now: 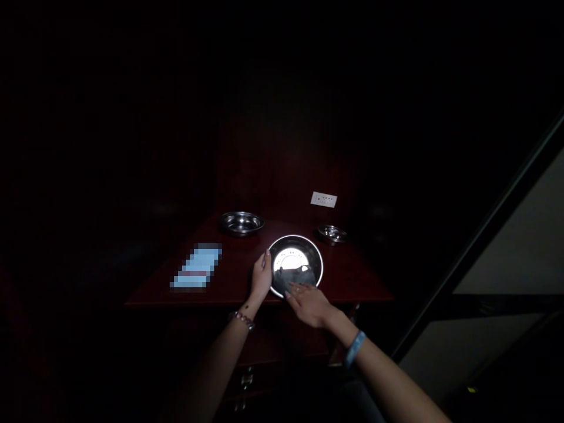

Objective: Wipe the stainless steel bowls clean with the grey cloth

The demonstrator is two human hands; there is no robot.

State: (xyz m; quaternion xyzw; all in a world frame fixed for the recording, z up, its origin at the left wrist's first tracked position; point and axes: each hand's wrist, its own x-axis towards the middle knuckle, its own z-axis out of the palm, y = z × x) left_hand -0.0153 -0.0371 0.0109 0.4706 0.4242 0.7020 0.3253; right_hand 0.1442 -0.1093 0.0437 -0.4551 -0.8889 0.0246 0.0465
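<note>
A shiny round metal bowl (318, 256) is tilted toward me near the front edge of the table. My left hand (261, 277) is closed on its left rim, thumb at the rim and the other fingers hidden behind it. My right hand (309, 304) lies at the bowl's lower edge, its fingers stretched over the inner surface. A dark grey patch (293, 278) covers the lower inside of the bowl beside these fingers; I cannot tell whether it is a cloth or a reflection. Bright light reflects above it.
A wide metal bowl (242, 223) sits at the back left of the dark red table (352, 282), a smaller metal dish (332, 234) at the back right. At left lies a pixelated, light blue rectangle (197, 267). A white socket plate (324, 200) is behind. Drawer handles (247, 378) show below.
</note>
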